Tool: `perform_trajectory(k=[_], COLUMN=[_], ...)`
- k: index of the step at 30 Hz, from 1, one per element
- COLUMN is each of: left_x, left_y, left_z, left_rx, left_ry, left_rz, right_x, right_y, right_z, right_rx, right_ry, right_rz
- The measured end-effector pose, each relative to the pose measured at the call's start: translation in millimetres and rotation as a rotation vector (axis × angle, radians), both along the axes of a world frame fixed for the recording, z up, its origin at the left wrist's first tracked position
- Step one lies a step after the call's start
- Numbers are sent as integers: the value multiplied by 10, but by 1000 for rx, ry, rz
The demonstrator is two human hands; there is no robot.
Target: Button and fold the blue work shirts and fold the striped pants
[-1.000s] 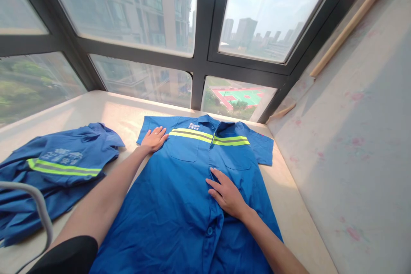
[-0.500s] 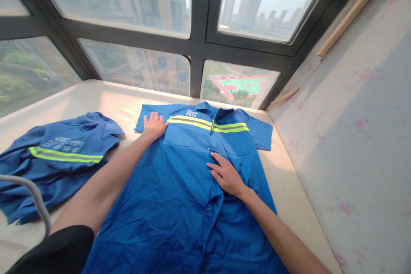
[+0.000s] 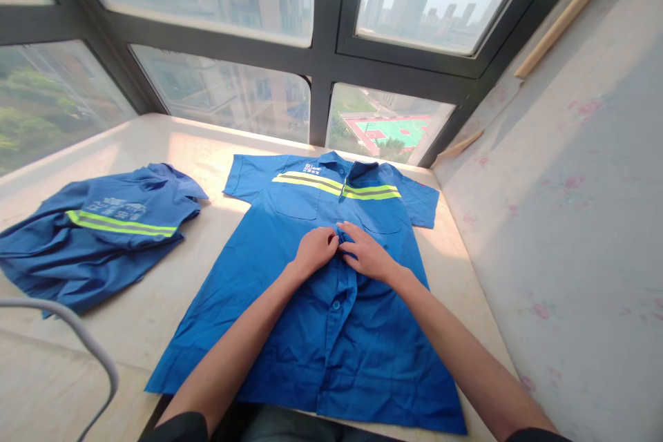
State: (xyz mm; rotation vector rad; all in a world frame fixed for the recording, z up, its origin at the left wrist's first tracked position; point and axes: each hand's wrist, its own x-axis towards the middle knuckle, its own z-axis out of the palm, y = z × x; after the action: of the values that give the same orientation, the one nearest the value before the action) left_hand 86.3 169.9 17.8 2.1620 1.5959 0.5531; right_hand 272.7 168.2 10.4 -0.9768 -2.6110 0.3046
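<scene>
A blue short-sleeved work shirt (image 3: 290, 276) lies spread front side up, with a yellow-green reflective stripe across its chest and white printing above one pocket. My left hand (image 3: 315, 250) is closed at the button placket, its fingers pinching the cloth edge at mid-chest. Right beside it, my right hand (image 3: 367, 253) has its fingers bent onto the same part of the placket, gripping the cloth. The fingertips of both hands nearly meet, and whatever button lies between them is hidden. Lower down the placket a round blue button (image 3: 336, 305) shows.
To the left lies a second blue shirt (image 3: 119, 248), rumpled, with a similar stripe. A grey curved tube or cable (image 3: 88, 338) crosses the lower left. Both shirts rest on a pale ledge (image 3: 170, 276) below dark-framed windows (image 3: 321, 27). A flowered wall (image 3: 559, 235) stands at the right.
My left hand has left the sleeve side and moved right and down to the placket, where it now pinches the cloth. My right hand has stayed near the placket, its fingers closing in.
</scene>
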Motion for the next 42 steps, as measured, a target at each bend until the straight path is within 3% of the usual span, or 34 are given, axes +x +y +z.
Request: perform_trajectory(k=[4,8,16,23,28,35,42], left_x=[-105,-131,-243,-252,-185,-122,-89], left_y=[-39,-46,-97,-137,-161,-213,-198], left_z=[-119,-164,-86,-29,-3,44,27], left_rx=[69,86,58,29,-12,-92,-92], left_ry=[-79,-163,-114,-19,-42,-127,-94], left_rz=[-60,-84,-241,-343,-261,-158,-100], right_x=[-42,-77,11,39,17,81,3], right_y=[110,144,114,105,127,96,133], right_z=[124,104,2,187,242,111,144], right_rx=[52,89,14,31,94,43,23], right_ry=[-52,-31,-5,-71,-87,-62,39], right_rz=[16,-35,23,86,146,176,232])
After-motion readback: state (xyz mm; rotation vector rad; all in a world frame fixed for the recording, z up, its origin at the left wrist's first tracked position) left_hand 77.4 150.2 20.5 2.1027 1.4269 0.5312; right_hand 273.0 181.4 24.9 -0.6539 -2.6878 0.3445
